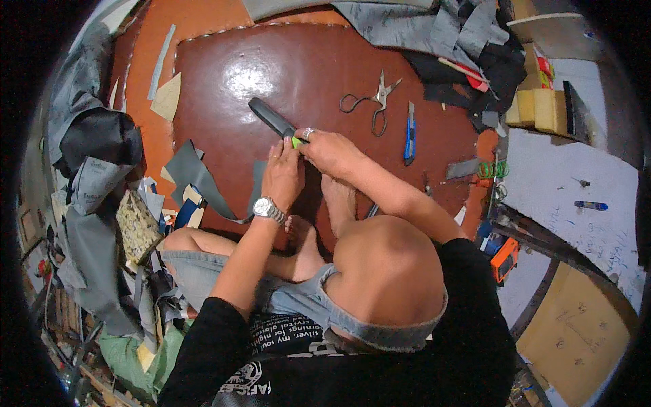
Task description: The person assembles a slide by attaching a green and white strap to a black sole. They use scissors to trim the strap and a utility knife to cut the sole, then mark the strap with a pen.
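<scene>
A folded black leather-like strip [271, 119] with a rounded far end rises from between my hands over the brown work surface. My left hand [283, 169], wearing a wristwatch, presses its fingertips on the strip's near end. From the right, my right hand [330, 153], with a ring, is closed around that same end. A small bright green piece [297, 142] shows between the fingers; its kind is hidden. Scissors [381, 102] lie partly spread to the right of my hands. Beside them rests a blue utility knife [410, 133].
My bare feet and bent knees sit close below my hands. Dark leather-like offcuts [196, 178] lie to the left. Grey and black material [468, 41] is heaped at the far right. Yellow foam blocks [541, 108], a green wire coil [494, 169] and an orange tool [505, 259] are on the right.
</scene>
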